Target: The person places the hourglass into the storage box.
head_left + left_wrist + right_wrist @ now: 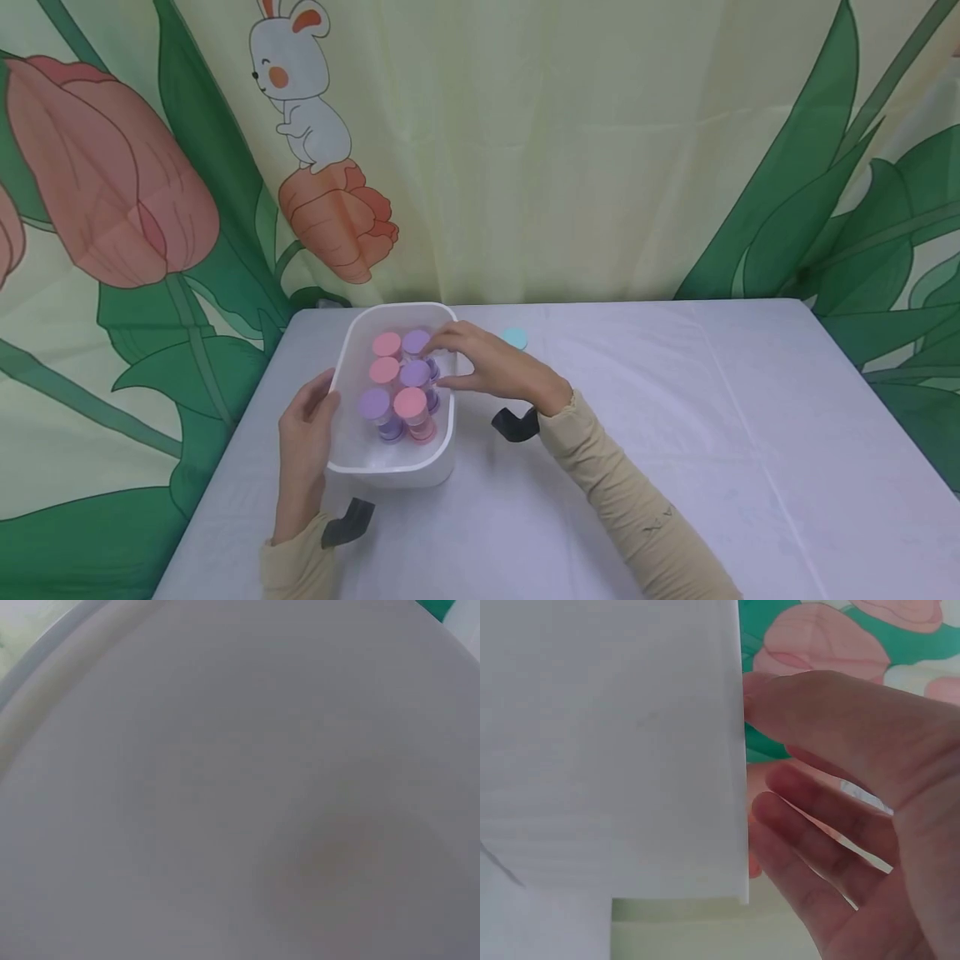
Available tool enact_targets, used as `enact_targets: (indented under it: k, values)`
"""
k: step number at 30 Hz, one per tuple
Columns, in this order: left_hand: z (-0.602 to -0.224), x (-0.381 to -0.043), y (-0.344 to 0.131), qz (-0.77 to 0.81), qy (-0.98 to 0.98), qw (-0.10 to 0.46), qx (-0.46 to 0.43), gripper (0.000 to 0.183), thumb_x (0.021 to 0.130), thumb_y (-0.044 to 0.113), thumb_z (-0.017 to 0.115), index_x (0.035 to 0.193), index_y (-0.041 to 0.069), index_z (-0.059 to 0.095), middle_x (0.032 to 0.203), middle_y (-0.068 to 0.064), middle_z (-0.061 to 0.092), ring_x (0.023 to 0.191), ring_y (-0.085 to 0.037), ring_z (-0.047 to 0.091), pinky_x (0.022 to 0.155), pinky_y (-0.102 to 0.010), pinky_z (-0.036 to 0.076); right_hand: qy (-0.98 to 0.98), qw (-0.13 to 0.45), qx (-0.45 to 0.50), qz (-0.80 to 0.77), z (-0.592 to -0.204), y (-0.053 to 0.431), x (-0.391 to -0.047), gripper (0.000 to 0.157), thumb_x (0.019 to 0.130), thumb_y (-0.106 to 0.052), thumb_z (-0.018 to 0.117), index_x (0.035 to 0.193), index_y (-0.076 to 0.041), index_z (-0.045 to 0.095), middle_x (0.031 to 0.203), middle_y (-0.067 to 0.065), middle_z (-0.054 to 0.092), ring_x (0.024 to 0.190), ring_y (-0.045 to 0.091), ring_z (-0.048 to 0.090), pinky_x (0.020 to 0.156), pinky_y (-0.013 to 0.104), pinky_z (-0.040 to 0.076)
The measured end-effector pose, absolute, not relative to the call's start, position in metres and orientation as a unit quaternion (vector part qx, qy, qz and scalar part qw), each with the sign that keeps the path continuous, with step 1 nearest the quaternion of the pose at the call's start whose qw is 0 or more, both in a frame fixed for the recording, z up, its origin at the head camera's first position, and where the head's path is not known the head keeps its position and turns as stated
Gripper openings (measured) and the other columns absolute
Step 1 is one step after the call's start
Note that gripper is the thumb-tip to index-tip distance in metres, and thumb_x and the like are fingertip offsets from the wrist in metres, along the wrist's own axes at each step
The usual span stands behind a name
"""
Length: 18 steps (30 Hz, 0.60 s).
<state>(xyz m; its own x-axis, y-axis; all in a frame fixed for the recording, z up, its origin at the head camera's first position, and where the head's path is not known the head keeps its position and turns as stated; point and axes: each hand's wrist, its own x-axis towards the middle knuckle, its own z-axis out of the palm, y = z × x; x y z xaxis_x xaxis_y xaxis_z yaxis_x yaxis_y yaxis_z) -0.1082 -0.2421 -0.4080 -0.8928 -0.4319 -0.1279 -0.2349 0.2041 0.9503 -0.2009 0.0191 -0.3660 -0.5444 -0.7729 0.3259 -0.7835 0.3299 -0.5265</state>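
A white bin [390,481] stands on the table and holds several small cylinders with clear middles and pink or purple ends. At its left side my left hand [305,437] grips the wall, thumb at the rim; only pale bin wall fills the left wrist view. My right hand [487,362] reaches over the right rim, thumb and fingers spread apart close to a purple-topped cylinder [416,342]. Another purple-topped cylinder [415,373] sits near the thumb. In the right wrist view, the bin's wall [630,750] hides the right fingertips.
A turquoise round-topped thing [515,337] shows behind the right hand on the white-covered table [675,467]. Pink-topped cylinders [387,344] stand farther left in the bin. A printed curtain [540,150] with a rabbit and tulips hangs behind the table. Black pieces sit at both wrists.
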Motion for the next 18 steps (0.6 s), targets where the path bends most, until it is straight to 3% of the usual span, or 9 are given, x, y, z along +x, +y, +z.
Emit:
enact_targets:
  k: [8,18]
  values:
    - [-0.409,-0.108,-0.242,-0.594,-0.770,0.084,0.216,0.044,0.102,0.034,0.049,0.145,0.023,0.050,0.146,-0.003,0.052,0.132,-0.024,0.052,0.106,-0.047,0.047,-0.829,0.003,0.451,0.331,-0.367,0.031,-0.208,0.041,0.088,-0.017,0.075,0.127,-0.010,0.063,0.127,0.001,0.059,0.122,0.015,0.050,0.108,0.030,0.042]
    - [-0.406,-0.108,-0.241,-0.591,-0.772,0.084,0.217,0.045,0.102,0.034,0.049,0.145,0.022,0.050,0.147,-0.005,0.052,0.133,-0.026,0.052,0.106,-0.048,0.047,-0.853,0.016,0.420,0.309,-0.366,0.045,-0.212,0.045,0.088,-0.017,0.076,0.129,-0.005,0.062,0.129,0.006,0.058,0.126,0.021,0.051,0.110,0.036,0.043]
